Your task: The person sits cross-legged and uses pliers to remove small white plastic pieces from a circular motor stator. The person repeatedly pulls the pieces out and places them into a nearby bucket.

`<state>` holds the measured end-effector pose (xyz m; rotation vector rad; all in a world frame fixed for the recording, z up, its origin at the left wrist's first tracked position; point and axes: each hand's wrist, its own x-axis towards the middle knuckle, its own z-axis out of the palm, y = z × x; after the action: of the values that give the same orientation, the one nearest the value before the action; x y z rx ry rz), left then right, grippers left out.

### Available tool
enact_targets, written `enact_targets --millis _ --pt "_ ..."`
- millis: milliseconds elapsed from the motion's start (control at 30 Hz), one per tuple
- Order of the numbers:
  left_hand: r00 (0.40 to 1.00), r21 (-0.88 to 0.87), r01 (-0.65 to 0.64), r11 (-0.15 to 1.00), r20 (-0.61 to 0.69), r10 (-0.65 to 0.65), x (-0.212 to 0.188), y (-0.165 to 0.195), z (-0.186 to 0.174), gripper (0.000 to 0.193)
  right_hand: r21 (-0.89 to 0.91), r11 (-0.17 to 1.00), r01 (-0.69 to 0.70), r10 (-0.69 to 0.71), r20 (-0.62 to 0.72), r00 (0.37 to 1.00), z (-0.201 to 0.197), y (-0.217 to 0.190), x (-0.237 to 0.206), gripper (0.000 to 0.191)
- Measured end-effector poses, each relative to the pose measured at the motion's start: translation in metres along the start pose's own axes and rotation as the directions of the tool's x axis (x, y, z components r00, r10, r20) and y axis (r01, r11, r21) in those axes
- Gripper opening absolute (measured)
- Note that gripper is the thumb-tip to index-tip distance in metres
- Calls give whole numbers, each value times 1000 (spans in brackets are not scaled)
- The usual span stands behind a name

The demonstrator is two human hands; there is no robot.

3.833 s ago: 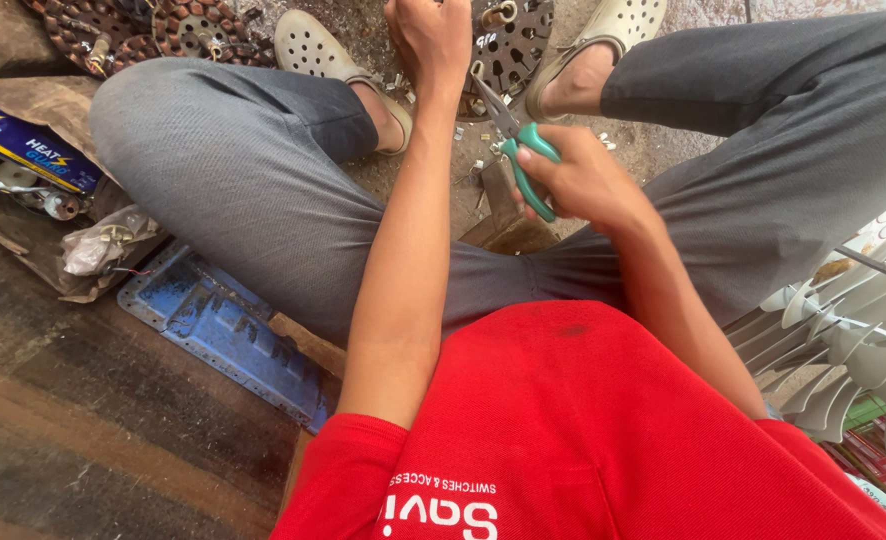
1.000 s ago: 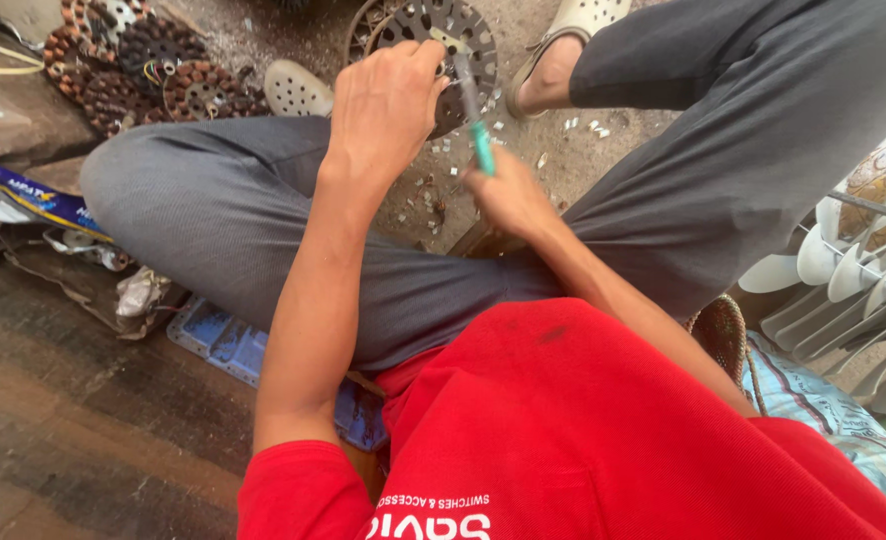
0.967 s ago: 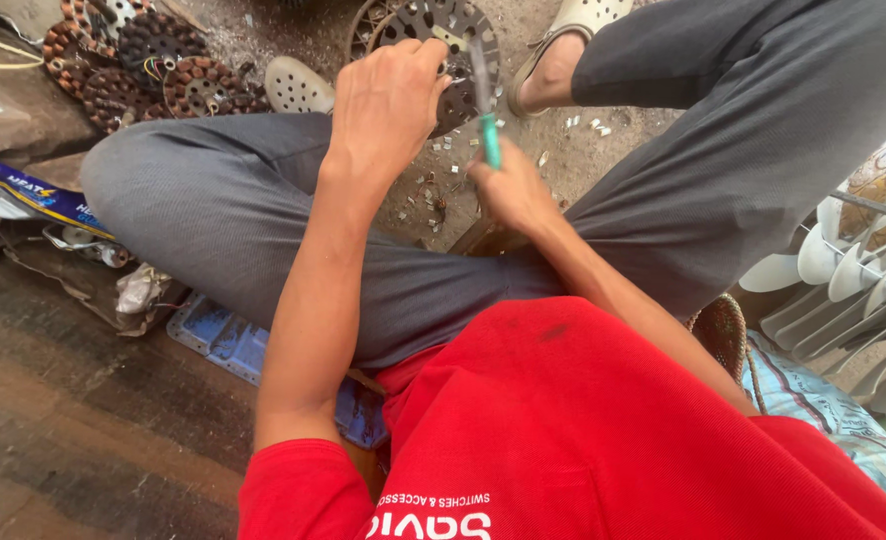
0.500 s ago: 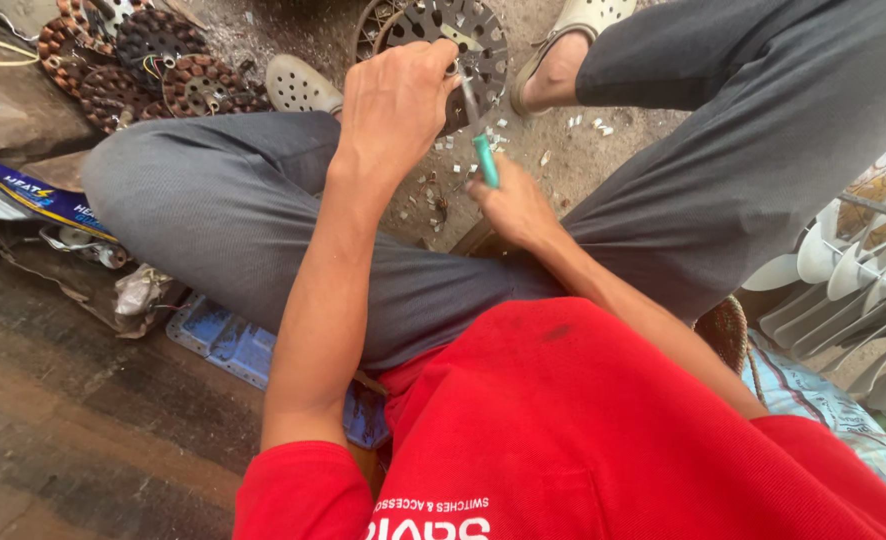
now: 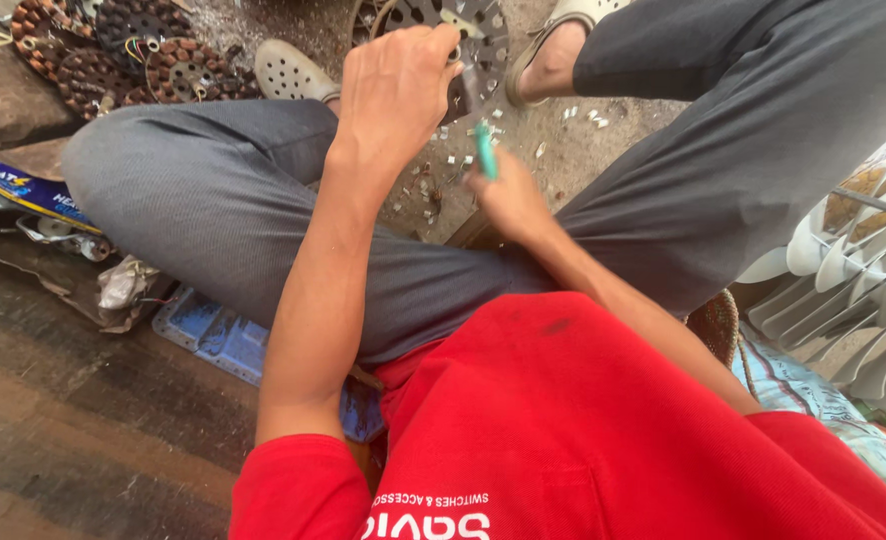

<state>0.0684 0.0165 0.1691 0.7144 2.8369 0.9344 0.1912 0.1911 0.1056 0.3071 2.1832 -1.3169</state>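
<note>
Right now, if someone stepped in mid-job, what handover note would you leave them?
Left hand grips the round slotted metal disc held upright on the ground between the feet.
Right hand holds the green-handled tool, its tip up at the disc.
Small pale scraps lie scattered on the ground below; the wound coils sit far left.
Done: some scraps off. How much is left on the disc: cannot tell.

Pretty boxed in: gray trouser legs left and right, motor disc far, littered floor gap between.
</note>
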Motion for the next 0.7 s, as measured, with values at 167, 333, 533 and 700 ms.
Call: enact_targets --millis 167,333,533,700 --pt "1000 15 9 1000 1 -9 0 -1 2 18 94 966 -241 233 92 968 -6 -17 -11 17" --pt "1000 10 -8 1000 -20 9 -1 -1 2 16 191 941 -279 253 151 956 -11 -32 -16 19" --pt "1000 9 14 1000 8 -14 -3 0 0 15 143 953 -267 247 143 958 -12 -39 -19 18" --pt "1000 11 -15 1000 -20 15 -4 2 1 15 311 836 -451 378 269 886 -14 -48 -21 16"
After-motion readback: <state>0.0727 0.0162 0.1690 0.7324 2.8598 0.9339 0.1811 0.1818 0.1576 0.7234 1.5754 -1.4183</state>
